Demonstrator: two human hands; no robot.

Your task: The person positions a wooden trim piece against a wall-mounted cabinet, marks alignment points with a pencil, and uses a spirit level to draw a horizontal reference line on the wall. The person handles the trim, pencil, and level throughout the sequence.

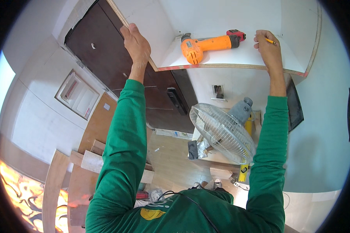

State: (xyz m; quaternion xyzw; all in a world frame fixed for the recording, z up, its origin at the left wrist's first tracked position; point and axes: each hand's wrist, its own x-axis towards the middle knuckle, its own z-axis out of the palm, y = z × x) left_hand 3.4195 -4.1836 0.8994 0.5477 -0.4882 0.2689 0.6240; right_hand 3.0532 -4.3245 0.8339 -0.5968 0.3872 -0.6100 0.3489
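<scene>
The white cabinet (252,67) is spanning the top of the view, its upper part being cut off. Of the hands, the left hand (137,44) is closing around the cabinet's left edge; the right hand (269,52), at the cabinet's right, is pinching a yellow pencil (270,40), one end hiding among fingers. Bare room is showing along the cabinet's front. Inside it, an orange power tool (210,44) is obstructing the middle; below it, a fan (223,132) is partly covering a tabletop (217,157).
</scene>
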